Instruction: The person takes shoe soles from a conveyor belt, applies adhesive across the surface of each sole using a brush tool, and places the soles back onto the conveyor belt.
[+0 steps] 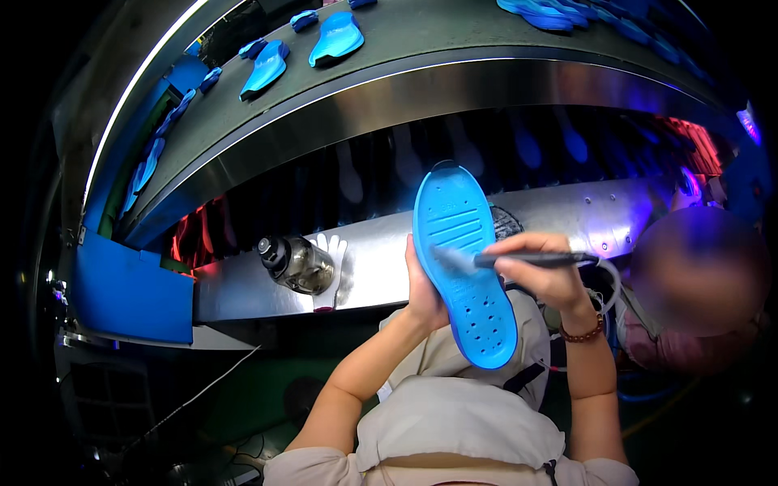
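Upright in front of my lap is a blue shoe sole (486, 306), its ridged and pitted face toward me. My left hand (426, 293) grips it by the left edge, with most of the fingers hidden behind. In my right hand (548, 274) is a brush (559, 259) with a dark handle, and a pale tube or cable leads from its rear end. The brush's light bristles, smeared by motion, lie over the middle of the sole. A dark patch shows at the sole's top end.
A bottle (297, 266) with a black lid stands on the metal ledge (373, 255) beside a white glove (336, 257). Beyond runs a dark green belt (405, 36) carrying several blue soles (338, 37). Another person (689, 316) is close at the right.
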`<action>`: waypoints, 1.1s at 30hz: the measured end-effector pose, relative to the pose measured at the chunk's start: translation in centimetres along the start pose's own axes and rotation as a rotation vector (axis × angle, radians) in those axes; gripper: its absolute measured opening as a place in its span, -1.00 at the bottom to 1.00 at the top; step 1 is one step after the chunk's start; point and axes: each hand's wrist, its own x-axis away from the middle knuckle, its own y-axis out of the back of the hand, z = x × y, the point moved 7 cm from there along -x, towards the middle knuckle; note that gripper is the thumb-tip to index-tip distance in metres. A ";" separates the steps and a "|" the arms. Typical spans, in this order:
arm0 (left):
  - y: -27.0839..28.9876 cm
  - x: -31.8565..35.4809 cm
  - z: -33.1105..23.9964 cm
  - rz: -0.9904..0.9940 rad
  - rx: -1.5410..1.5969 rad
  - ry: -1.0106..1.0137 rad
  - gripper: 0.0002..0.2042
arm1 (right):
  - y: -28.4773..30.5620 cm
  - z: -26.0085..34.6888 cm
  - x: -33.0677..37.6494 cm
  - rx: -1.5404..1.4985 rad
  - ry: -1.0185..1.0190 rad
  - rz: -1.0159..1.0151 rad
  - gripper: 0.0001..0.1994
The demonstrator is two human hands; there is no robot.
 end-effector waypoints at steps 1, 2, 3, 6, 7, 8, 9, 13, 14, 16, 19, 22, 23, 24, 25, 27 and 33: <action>1.2 -0.1 -0.1 -0.224 -0.064 -0.035 -0.19 | -1.0 1.4 0.6 0.143 0.207 0.120 -0.81; 1.6 -0.1 -0.2 -0.230 -0.065 -0.036 -0.19 | -2.4 2.5 1.4 0.280 0.414 0.245 -0.80; 1.2 -0.2 -0.7 -0.082 -0.024 -0.097 -0.17 | -2.6 2.3 1.5 0.236 0.335 0.267 -0.79; 0.9 -0.3 -2.0 -0.214 -0.162 -0.220 -0.09 | -0.5 2.6 1.4 0.120 0.284 0.100 -0.80; 0.7 -0.3 -2.1 -0.186 -0.146 -0.245 -0.07 | 0.0 2.8 1.2 0.352 0.339 0.042 -0.79; 0.6 -0.4 -2.6 -0.155 -0.136 -0.273 -0.04 | -0.1 2.8 1.3 0.350 0.342 0.041 -0.79; 1.1 -0.4 -2.8 -0.245 -0.141 -0.300 -0.01 | -0.9 2.8 1.6 0.359 0.379 0.127 -0.78; -0.1 -0.1 -4.5 -0.117 -0.017 -0.355 0.01 | -1.3 2.8 2.6 0.317 0.394 0.203 -0.75; -0.5 -0.2 -4.6 -0.121 -0.013 -0.352 0.01 | -0.1 2.8 2.4 0.359 0.396 0.027 -0.75; -1.2 -0.2 -5.0 -0.109 -0.050 -0.382 0.01 | -0.3 3.1 2.9 0.383 0.381 0.044 -0.74; -0.8 -0.1 -6.0 -0.096 -0.067 -0.400 0.01 | -2.1 2.7 4.0 0.347 0.328 0.273 -0.76; -1.2 -0.1 -6.6 -0.103 -0.082 -0.399 0.00 | -0.6 1.7 4.4 0.122 0.335 0.239 -0.77; -1.3 -0.2 -6.6 -0.145 -0.092 -0.398 0.00 | 0.7 1.0 4.0 0.112 0.255 0.045 -0.78; -1.1 -0.2 -6.6 -0.186 -0.101 -0.397 0.00 | 1.2 0.4 3.8 0.171 0.253 -0.034 -0.78; -1.0 -0.3 -6.6 -0.187 -0.098 -0.399 0.00 | 0.2 0.8 4.1 0.272 0.306 0.060 -0.78; -1.2 -0.2 -7.2 -0.096 -0.140 -0.400 0.01 | -1.9 1.9 4.7 0.344 0.352 0.199 -0.76; -1.6 -0.6 -7.6 -0.065 -0.100 -0.388 -0.06 | 0.6 -2.1 3.9 -0.333 0.111 0.030 -0.79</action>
